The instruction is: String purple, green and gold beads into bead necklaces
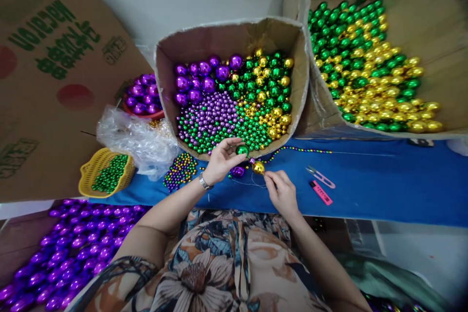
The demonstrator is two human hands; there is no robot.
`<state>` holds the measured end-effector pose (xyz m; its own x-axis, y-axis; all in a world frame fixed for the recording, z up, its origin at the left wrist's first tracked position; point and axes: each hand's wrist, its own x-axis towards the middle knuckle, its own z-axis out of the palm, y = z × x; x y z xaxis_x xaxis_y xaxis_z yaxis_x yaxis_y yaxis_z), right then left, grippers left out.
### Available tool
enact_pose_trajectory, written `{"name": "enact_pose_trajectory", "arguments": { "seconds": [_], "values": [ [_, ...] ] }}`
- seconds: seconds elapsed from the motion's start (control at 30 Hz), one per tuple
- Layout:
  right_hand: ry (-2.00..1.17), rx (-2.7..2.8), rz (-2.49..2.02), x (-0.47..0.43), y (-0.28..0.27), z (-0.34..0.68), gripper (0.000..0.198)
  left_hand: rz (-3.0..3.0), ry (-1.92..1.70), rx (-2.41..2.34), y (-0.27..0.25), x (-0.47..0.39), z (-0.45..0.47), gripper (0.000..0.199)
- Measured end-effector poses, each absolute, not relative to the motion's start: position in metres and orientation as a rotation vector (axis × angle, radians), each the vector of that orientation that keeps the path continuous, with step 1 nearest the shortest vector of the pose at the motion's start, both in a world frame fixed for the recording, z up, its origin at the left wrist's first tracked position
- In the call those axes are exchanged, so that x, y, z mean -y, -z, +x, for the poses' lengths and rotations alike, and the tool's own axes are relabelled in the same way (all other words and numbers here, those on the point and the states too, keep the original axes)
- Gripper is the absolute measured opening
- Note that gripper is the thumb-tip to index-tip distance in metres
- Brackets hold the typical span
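Note:
In my left hand [224, 160] a large shiny green bead [242, 150] is pinched between thumb and fingers, at the near rim of the bead box. A large gold bead [258, 167] hangs just right of it, beside a small purple bead. My right hand [282, 190] is closed at the gold bead's lower right; its fingertips pinch something too fine to make out, perhaps the string end. A large purple bead [238, 171] lies below the green one. Thin string [252, 184] loops over the blue cloth, and a strand of small beads [292, 148] runs off to the right.
Before me stands a cardboard box [234, 27] of mixed purple, green and gold beads. Another box [369, 132] is at right. Pink thread snips [321, 177] and a pink cutter [321, 193] lie on the blue cloth [387, 180]. A yellow basket [86, 180] and plastic bag [135, 136] sit left.

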<state>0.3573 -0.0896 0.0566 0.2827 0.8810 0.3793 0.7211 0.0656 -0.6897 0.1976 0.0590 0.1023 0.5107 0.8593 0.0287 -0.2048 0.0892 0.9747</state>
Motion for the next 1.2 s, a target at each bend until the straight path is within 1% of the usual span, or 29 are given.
{"name": "enact_pose_trajectory", "arguments": {
  "seconds": [0.1, 0.2, 0.57, 0.9, 1.07, 1.2],
  "values": [
    [-0.211, 1.457, -1.697, 0.0898, -0.0558, 0.3567, 0.018, 1.13, -0.842, -0.674, -0.1036, -0.0593, 0.1971, 0.045],
    [-0.288, 1.453, -1.684, 0.0897, -0.057, 0.3569, 0.018, 1.028, -0.774, -0.679, -0.105, -0.0594, 0.1966, 0.045],
    [-0.248, 1.446, -1.691, 0.0909, -0.0523, 0.3582, 0.018, 1.331, -0.927, -0.534, -0.1049, -0.0533, 0.1966, 0.044],
    [-0.309, 1.422, -1.681, 0.0927, -0.0576, 0.3592, 0.019, 1.155, -0.857, -0.641, -0.1065, -0.0527, 0.198, 0.042],
    [-0.276, 1.428, -1.685, 0.0928, -0.0563, 0.3597, 0.019, 1.194, -0.86, -0.617, -0.1068, -0.0536, 0.1968, 0.042],
    [-0.255, 1.447, -1.679, 0.0932, -0.0568, 0.3598, 0.019, 1.079, -0.774, -0.617, -0.1088, -0.0544, 0.1964, 0.04]
  ]
}}
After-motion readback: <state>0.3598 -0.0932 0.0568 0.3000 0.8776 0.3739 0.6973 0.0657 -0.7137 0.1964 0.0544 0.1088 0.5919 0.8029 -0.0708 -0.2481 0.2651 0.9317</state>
